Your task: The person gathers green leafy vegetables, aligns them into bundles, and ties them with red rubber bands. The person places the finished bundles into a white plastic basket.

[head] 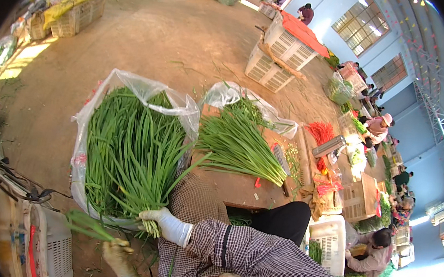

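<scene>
Both hands wear pale gloves. My right hand [161,222], reaching across from the right in a checked sleeve, grips a bunch of long green leafy stalks [150,188] near their cut ends. Below and left of it, my left hand [120,256] holds a smaller green bunch [87,225], slightly blurred. Just beyond my right hand, a clear plastic-lined container [81,130] is full of the same stalks. To its right, a trimmed bundle [241,145] lies on a brown board [236,189]. A knife [281,159] rests beside the bundle's cut ends, its dark handle toward me.
White crates [273,68] under a red cover stand ahead. A metal flask [328,145] and red ties [320,132] lie right of the board. A white crate [327,241] is near my right knee; another crate [55,247] stands lower left. Several people work along the right side.
</scene>
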